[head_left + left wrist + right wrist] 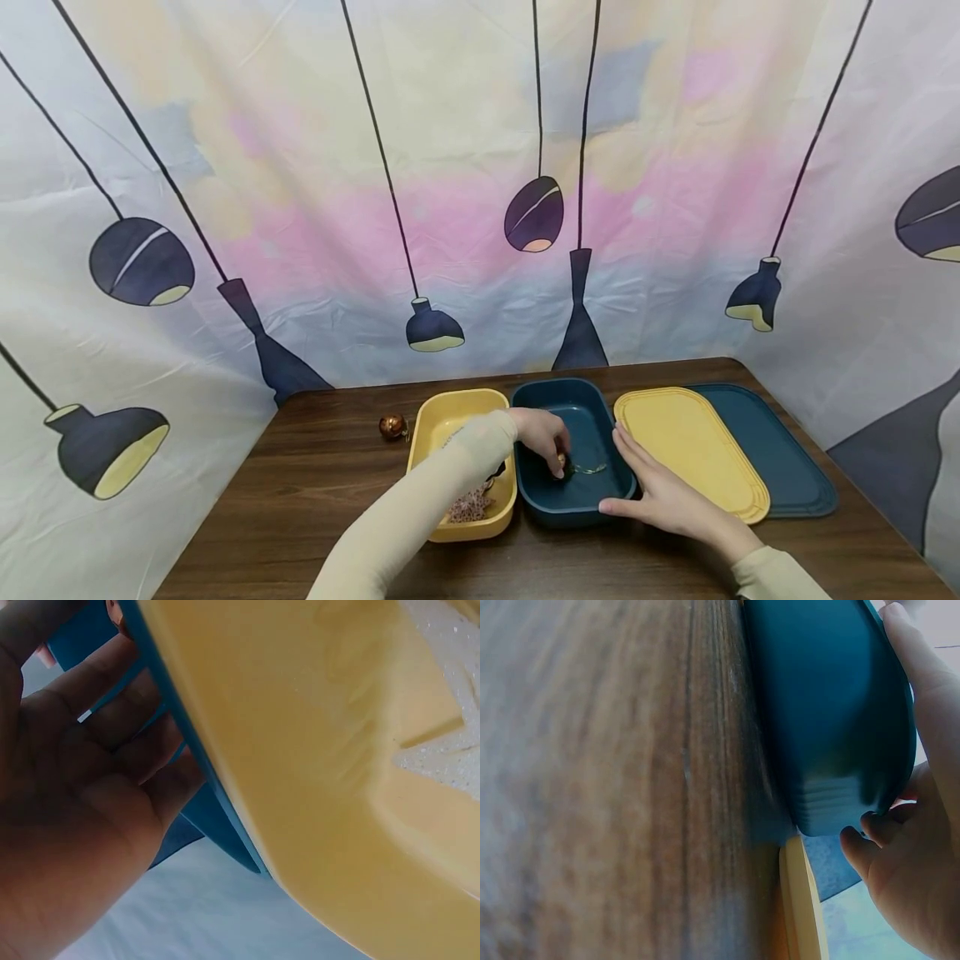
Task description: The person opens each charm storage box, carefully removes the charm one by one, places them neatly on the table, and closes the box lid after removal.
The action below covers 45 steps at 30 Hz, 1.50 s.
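Observation:
My left hand (542,432) reaches over the yellow box and down into the blue box (576,515). Its fingertips pinch a small shiny copper-brown bauble (562,468), whose gold string (589,469) trails on the blue floor. At the right side of that box is my right hand (663,493), thumb and fingers spread along the rim and holding nothing. In the right wrist view its fingers lie beside the blue wall (832,742). Inside the yellow box (450,402) are a pinkish glittery ornament (471,505) and, in the left wrist view, a white speckled pointed piece (450,754). The left sleeve hides part of this box.
Another copper-brown bauble (392,427) lies on the brown wooden table (322,467), left of the yellow box. To the right, a yellow lid (693,442) overlaps a blue lid (787,458). A cloth printed with lamps (450,208) hangs behind the table.

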{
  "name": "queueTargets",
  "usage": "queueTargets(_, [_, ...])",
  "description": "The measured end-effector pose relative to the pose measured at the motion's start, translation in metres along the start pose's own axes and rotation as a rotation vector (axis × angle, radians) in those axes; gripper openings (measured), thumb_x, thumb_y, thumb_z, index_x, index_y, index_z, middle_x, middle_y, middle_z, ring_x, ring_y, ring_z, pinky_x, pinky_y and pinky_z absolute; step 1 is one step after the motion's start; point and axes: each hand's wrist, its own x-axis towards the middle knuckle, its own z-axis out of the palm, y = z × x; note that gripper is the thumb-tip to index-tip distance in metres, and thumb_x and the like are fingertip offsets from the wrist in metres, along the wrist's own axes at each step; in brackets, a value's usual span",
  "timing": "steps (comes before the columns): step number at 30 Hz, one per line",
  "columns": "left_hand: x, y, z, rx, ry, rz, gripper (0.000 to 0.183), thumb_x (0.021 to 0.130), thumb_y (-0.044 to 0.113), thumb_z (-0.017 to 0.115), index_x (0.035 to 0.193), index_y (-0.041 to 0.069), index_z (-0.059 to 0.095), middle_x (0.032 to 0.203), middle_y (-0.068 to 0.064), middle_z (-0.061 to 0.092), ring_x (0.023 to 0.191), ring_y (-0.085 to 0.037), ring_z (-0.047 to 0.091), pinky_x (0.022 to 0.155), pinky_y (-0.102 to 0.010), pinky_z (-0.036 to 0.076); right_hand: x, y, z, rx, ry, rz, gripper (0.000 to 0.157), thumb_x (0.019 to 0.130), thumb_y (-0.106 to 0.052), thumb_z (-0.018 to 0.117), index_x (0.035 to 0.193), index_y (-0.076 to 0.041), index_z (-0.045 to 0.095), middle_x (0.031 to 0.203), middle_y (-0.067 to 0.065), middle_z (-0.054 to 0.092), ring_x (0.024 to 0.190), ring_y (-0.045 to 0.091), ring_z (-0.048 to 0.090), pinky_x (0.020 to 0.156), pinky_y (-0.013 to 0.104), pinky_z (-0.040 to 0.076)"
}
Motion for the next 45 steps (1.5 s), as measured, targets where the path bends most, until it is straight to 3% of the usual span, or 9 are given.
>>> queueTargets(11, [0.0, 0.003, 0.001, 0.009, -0.013, 0.004, 0.04, 0.09, 0.034, 0.078, 0.124, 0.015, 0.07, 0.105, 0.007, 0.064, 0.097, -0.007, 0.057, 0.092, -0.026, 0.048, 0.0, 0.002, 0.0, -0.008, -0.001, 0.002, 0.104, 0.091, -0.051, 0.071, 0.162, -0.006, 0.01, 0.169, 0.013, 0.001, 0.151, 0.04, 0.015, 0.11, 0.063, 0.032])
queueTargets(21, [0.002, 0.002, -0.003, 0.036, 0.022, 0.021, 0.045, 0.093, 0.038, 0.075, 0.13, 0.013, 0.068, 0.113, 0.004, 0.066, 0.105, -0.008, 0.059, 0.095, -0.026, 0.048, 0.001, 0.001, -0.001, -0.002, -0.005, 0.007, 0.104, 0.092, -0.051, 0.071, 0.162, -0.007, 0.009, 0.169, 0.012, 0.001, 0.151, 0.04, 0.014, 0.111, 0.064, 0.03])
queueTargets(34, [-0.002, 0.004, -0.01, -0.014, 0.088, 0.056, 0.04, 0.095, 0.038, 0.071, 0.126, 0.014, 0.069, 0.101, 0.008, 0.064, 0.086, -0.008, 0.059, 0.076, -0.022, 0.051, 0.001, 0.001, -0.001, 0.01, -0.007, 0.007, 0.104, 0.092, -0.049, 0.071, 0.162, -0.006, 0.008, 0.169, 0.013, 0.001, 0.151, 0.042, 0.014, 0.11, 0.066, 0.03])
queueTargets(45, [-0.007, -0.003, -0.022, -0.023, 0.133, 0.077, 0.043, 0.095, 0.04, 0.071, 0.131, 0.016, 0.067, 0.11, 0.008, 0.065, 0.095, -0.006, 0.059, 0.085, -0.025, 0.049, 0.002, 0.002, 0.001, -0.001, -0.005, 0.008, 0.106, 0.091, -0.053, 0.071, 0.162, -0.006, 0.008, 0.169, 0.013, 0.001, 0.151, 0.041, 0.013, 0.111, 0.065, 0.028])
